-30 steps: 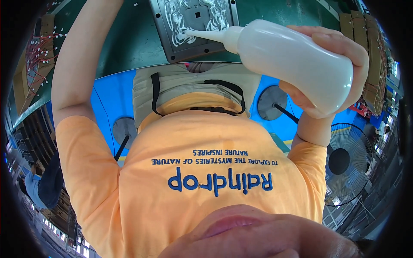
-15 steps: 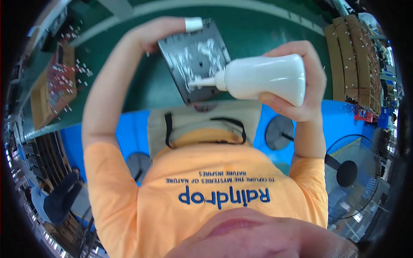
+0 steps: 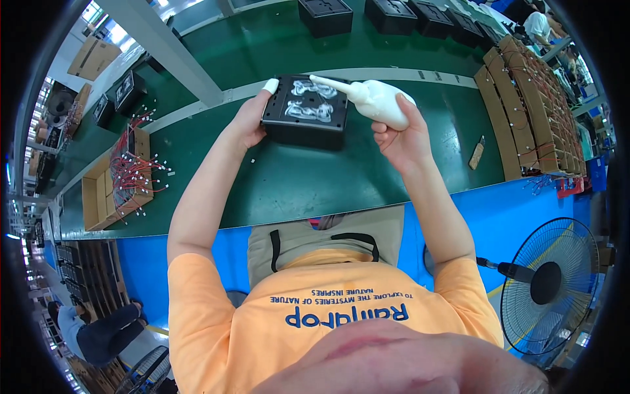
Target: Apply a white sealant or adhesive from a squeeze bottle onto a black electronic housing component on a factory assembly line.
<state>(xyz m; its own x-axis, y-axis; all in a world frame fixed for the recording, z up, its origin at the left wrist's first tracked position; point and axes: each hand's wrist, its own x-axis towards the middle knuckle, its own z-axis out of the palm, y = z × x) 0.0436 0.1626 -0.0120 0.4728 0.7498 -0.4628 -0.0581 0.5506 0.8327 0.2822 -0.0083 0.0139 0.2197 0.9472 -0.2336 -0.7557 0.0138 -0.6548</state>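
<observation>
My left hand [image 3: 251,118] grips a black box [image 3: 305,135] at its left side, a white cover on the thumb tip. The box is held over the green table, its front side facing me. Two looping patches of glossy whitish glue [image 3: 308,110] lie on its top face. In my right hand [image 3: 405,134] is a white squeeze bottle [image 3: 379,104], the fingers wrapped round its body. Its long nozzle points left, the tip over the far part of the box top; whether it touches cannot be told.
At left stands an open cardboard box [image 3: 98,202] with red wires [image 3: 131,164] spilling out. A divided cardboard stack [image 3: 525,111] with wires stands right, near a small tan piece [image 3: 477,154]. Several black boxes [image 3: 390,16] line the far table. A metal post [image 3: 167,49] rises left; a fan [image 3: 546,282] stands right.
The black box has tipped flatter and looks farther from me. The bottle's nozzle has moved from the near part of the face to the far part. My view has shifted to show more table.
</observation>
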